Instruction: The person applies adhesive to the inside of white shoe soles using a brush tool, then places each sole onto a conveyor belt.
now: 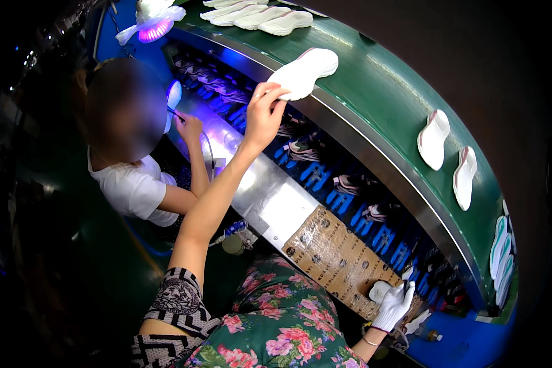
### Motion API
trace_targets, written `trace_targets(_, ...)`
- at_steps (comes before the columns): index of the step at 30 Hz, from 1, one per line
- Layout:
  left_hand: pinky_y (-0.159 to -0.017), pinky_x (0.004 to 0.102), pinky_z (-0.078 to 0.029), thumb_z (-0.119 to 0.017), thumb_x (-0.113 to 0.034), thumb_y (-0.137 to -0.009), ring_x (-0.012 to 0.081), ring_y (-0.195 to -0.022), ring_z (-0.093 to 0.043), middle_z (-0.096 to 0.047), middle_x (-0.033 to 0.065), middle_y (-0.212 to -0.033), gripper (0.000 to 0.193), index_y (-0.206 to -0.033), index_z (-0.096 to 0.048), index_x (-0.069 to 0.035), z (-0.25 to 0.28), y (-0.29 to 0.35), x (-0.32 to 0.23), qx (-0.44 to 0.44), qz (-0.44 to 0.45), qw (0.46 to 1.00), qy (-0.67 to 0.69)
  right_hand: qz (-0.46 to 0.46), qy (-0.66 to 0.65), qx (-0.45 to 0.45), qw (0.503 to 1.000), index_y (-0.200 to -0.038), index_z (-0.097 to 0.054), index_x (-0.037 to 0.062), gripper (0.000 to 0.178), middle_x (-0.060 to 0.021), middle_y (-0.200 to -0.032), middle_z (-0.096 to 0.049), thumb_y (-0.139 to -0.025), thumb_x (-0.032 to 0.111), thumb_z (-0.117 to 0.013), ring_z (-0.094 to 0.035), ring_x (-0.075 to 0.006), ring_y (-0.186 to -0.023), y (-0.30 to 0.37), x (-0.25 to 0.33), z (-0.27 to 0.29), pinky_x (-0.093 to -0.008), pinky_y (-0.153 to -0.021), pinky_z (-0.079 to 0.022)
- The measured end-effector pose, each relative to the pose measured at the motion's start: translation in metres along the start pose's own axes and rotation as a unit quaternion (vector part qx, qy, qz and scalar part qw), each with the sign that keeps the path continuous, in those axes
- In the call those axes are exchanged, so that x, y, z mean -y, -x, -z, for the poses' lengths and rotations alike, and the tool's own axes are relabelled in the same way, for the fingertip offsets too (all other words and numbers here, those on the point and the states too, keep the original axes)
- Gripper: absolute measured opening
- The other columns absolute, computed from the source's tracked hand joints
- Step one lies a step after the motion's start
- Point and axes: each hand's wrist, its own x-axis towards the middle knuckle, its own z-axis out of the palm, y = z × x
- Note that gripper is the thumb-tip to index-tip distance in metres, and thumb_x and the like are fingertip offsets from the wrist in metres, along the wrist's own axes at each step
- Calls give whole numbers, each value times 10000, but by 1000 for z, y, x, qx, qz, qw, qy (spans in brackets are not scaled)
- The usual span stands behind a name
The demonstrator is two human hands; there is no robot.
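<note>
My bare left hand (265, 116) reaches far out and pinches a white shoe sole (306, 72) by its near end. The sole is held over the metal edge of a green belt (374, 101). At the lower right, my right hand (395, 306) wears a white knit glove. Its fingers are bent around something thin and dark, too small to make out. Beside this hand a white pot (379, 291) with a dark spot at its rim stands on a ledge covered with printed brown cardboard (331, 251) under clear film.
More white soles (286, 23) lie on the belt, two apart (433, 140) and several at its right end (502, 257). Below, shoe uppers (349, 184) sit on a row of blue holders (314, 176). At left a co-worker (135, 190) in white holds a sole. A bottle (432, 335) lies lower right.
</note>
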Motion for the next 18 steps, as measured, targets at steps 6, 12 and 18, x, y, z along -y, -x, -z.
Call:
trace_targets(6,-923,299,-440,-627,-79,-829,186,-1073,-487,-440,118,-1240,180,-986,-561,-22,43,71,-60,-64,-29,996,48,-4,33,52,998,-1188,-618,6,241,-96,-1141,-691,-966,102,-614,-665,-173,-894,4,12,-48,-280,-712,-543)
trace_targets(12,-952,391,-511,-444,-92,-884,256,-1069,-615,-607,168,-1175,323,-1192,-513,-26,51,109,-92,-138,109,957,230,-24,76,117,990,-1165,-631,28,265,-104,-1178,-663,-918,118,-666,-641,-211,-983,23,27,-67,-318,-780,-529)
trace_targets(18,-815,289,-554,-496,-155,-986,151,-895,-671,-683,91,-1006,301,-1239,-593,-24,-22,188,-144,135,415,807,398,-44,130,173,975,-1022,-659,-22,256,-189,-1061,-674,-783,36,-730,-677,-268,-943,63,19,-120,-363,-734,-601)
